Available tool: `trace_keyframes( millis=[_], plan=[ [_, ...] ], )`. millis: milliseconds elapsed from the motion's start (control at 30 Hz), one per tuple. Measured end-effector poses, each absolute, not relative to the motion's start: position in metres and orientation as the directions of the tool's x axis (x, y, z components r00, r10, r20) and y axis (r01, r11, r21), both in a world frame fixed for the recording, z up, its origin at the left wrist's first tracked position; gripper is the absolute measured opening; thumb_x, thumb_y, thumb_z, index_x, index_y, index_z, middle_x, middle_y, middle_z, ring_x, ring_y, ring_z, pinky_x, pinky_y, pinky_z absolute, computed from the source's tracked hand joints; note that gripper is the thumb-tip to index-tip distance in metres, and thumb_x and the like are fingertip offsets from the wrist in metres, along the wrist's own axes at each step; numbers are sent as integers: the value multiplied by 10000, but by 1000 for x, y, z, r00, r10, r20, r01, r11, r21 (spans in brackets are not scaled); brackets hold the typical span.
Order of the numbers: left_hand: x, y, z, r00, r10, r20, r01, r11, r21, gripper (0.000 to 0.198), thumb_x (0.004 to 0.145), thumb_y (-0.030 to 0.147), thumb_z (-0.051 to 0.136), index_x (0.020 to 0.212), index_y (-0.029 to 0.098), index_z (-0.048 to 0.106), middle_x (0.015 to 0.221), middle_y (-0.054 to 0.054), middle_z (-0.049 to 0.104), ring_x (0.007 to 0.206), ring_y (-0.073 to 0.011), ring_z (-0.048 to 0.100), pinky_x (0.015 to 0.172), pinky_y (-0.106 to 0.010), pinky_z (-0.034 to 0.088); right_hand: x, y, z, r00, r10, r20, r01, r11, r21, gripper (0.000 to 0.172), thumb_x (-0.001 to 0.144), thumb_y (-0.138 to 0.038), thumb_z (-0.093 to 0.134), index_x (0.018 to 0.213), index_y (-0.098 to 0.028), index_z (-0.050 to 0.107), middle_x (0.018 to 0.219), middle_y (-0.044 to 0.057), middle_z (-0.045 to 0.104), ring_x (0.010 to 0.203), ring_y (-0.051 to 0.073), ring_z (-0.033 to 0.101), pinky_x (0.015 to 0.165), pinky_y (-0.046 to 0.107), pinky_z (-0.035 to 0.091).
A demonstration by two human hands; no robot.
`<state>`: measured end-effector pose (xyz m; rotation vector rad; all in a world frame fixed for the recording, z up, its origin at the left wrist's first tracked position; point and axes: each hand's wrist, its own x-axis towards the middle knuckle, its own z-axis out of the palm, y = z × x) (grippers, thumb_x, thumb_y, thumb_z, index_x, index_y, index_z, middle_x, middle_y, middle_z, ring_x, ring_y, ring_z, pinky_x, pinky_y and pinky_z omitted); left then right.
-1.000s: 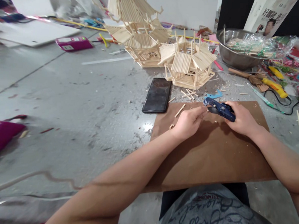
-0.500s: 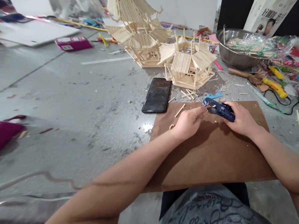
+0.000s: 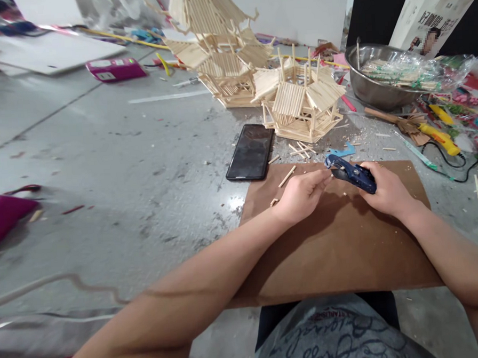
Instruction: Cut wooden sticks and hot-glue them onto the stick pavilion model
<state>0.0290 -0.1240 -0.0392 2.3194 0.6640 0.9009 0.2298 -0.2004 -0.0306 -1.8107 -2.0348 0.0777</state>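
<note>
Over the brown board (image 3: 339,259), my right hand (image 3: 386,187) grips blue hand shears (image 3: 353,174) with a dark blade, their jaws pointing left. My left hand (image 3: 304,194) is closed in a pinch right at the jaws. Between its fingertips and the blade a pale bit shows, seemingly a thin wooden stick mostly hidden by the fingers. A loose wooden stick (image 3: 287,176) and small offcuts (image 3: 274,202) lie on the board beside my left hand.
Beyond the board stand a small stick pavilion (image 3: 301,101) and a taller stick pagoda (image 3: 225,67). A black phone (image 3: 249,151) lies at the board's far left corner. To the right are a metal bowl (image 3: 378,89) of sticks and a yellow-handled tool (image 3: 439,139).
The shears' jaws have drawn closer together as my right hand squeezes the handles. My left hand stays almost in place.
</note>
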Motion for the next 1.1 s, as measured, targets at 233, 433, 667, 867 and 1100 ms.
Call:
trace_keyframes(
  millis=[233,433,667,867,1100],
  plan=[
    [30,-125,-39,656,616,436,249,-721,647,252,856,245,385,801,132,604,642,-37,614,635,-104,578,598,-178,417,230,-201,-28,-56,972,230,950,122,-286,345,678,-235,507,1017,-172,501,928,98,638,837,246,603,690,345,444],
    [30,-126,-37,657,662,361,305,-671,675,260,854,266,377,780,142,593,647,-28,606,582,-95,531,573,-190,390,227,-200,-25,33,987,156,976,2,-218,300,688,-271,505,976,-194,535,880,72,658,788,252,616,645,331,423],
    [32,-125,-37,646,705,293,298,-586,753,236,832,254,396,725,146,577,593,-9,548,541,-92,472,555,-195,366,223,-200,-21,89,990,108,987,-73,-146,284,708,-304,495,958,-187,559,825,74,667,722,247,618,603,315,399],
    [33,-124,-40,631,727,270,279,-537,796,219,821,246,410,755,150,595,628,-8,566,562,-88,472,581,-194,371,221,-198,-22,118,989,90,990,-110,-89,255,732,-334,480,914,-183,574,775,79,664,695,243,618,580,307,388],
    [34,-122,-39,585,802,118,260,-324,910,216,810,294,448,823,153,611,531,35,489,461,-59,405,469,-176,319,233,-190,-21,297,950,95,954,-299,2,436,778,-520,427,988,-163,561,802,131,655,719,273,615,588,335,397]
  ],
)
